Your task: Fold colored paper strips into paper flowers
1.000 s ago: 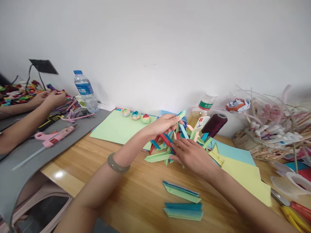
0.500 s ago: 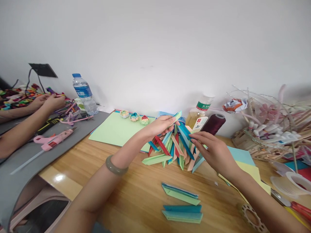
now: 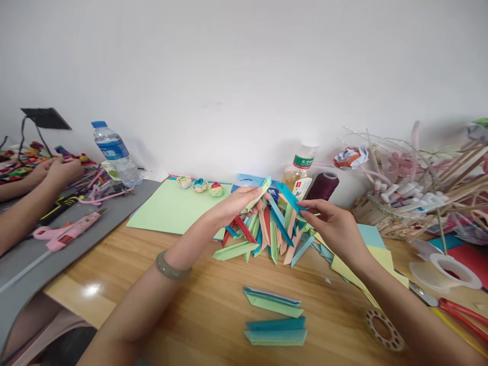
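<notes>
My left hand is closed on a light green folded paper strip, held up above the pile. Between the thumb and fingers of my right hand is a blue folded paper strip, a short way to the right of the green one. Under both hands lies a heap of folded paper strips in blue, red, green and peach. Closer to me on the wooden table, two small sets of folded strips, a green-and-blue set and a blue set, lie one before the other.
Three small paper flowers sit on light green paper. Behind the heap stand a drink bottle and a dark thread spool. Scissors and tape rolls lie right. At left, a co-worker's hands are near a pink glue gun.
My right hand has drawn the blue strip up off the heap, beside the green strip in my left hand. The whole view has shifted, so things appear further left.
</notes>
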`<action>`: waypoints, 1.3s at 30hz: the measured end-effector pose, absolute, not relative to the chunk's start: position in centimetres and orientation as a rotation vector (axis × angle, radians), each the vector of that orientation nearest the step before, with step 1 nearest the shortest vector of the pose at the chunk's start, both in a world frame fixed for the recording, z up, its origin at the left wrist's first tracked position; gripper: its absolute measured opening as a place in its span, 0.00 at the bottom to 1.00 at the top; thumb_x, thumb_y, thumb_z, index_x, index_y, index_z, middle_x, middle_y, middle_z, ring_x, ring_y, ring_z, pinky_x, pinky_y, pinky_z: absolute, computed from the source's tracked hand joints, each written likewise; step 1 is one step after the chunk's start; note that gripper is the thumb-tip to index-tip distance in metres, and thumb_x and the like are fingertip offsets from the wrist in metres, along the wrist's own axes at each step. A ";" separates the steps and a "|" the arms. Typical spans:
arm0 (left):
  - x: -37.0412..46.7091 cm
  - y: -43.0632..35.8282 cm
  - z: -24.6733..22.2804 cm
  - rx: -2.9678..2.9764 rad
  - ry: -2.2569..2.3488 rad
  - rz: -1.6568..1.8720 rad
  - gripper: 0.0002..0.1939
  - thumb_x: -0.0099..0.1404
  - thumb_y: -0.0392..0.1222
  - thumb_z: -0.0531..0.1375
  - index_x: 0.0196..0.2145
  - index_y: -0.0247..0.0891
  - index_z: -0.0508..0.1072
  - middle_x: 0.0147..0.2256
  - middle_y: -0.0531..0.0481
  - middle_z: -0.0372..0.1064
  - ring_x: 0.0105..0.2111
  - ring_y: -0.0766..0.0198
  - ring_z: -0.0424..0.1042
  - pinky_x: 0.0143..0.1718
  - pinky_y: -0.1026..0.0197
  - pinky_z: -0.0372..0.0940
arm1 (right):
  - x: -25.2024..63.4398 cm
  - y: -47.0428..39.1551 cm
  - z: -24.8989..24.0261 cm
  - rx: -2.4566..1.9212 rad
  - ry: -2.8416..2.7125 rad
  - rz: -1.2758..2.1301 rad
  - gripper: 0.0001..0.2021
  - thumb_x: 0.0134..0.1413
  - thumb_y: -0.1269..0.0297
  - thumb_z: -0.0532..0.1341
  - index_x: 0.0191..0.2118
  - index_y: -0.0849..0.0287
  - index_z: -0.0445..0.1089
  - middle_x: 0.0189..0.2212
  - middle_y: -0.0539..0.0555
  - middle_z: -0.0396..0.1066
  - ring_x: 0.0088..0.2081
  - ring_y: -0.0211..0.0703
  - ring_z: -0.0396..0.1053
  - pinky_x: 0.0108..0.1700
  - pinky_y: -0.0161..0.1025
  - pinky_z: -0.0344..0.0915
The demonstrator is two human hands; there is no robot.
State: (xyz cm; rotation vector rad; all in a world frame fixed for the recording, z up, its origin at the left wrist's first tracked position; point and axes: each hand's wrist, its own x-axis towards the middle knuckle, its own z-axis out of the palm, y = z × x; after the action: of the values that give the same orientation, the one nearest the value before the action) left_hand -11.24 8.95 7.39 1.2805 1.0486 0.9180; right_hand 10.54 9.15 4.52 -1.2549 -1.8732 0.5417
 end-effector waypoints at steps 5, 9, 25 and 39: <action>-11.4 9.1 7.1 1.264 1.066 0.911 0.15 0.63 0.50 0.53 0.34 0.34 0.69 0.23 0.54 0.60 0.21 0.72 0.58 0.19 0.70 0.52 | 10.7 9.2 4.5 -1.264 -1.857 0.566 0.13 0.49 0.57 0.59 0.36 0.59 0.73 0.28 0.54 0.73 0.28 0.44 0.69 0.27 0.38 0.63; -11.2 9.0 7.1 1.303 1.032 0.916 0.14 0.64 0.47 0.52 0.31 0.33 0.69 0.23 0.54 0.61 0.20 0.72 0.58 0.21 0.69 0.54 | 10.4 9.1 4.2 -1.225 -1.860 0.588 0.11 0.50 0.57 0.58 0.33 0.59 0.72 0.26 0.54 0.72 0.27 0.43 0.69 0.27 0.38 0.64; -9.3 7.9 6.3 1.339 0.964 0.816 0.19 0.62 0.55 0.52 0.29 0.35 0.65 0.22 0.56 0.56 0.17 0.75 0.50 0.18 0.70 0.47 | 9.5 8.3 4.0 -1.128 -1.914 0.483 0.18 0.54 0.58 0.57 0.50 0.54 0.63 0.48 0.59 0.64 0.44 0.49 0.68 0.40 0.45 0.67; -7.5 6.3 6.4 1.416 0.926 0.559 0.17 0.63 0.52 0.50 0.26 0.36 0.61 0.23 0.54 0.61 0.18 0.74 0.52 0.18 0.68 0.48 | 9.1 7.7 5.6 -1.196 -1.728 1.021 0.11 0.43 0.63 0.59 0.36 0.59 0.68 0.23 0.47 0.66 0.27 0.40 0.66 0.32 0.38 0.62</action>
State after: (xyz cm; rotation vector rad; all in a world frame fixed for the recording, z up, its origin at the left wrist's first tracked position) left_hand -7.52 6.34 6.41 1.4164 0.9257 0.5589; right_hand 9.10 7.71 5.62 -1.1955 -1.7278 1.0207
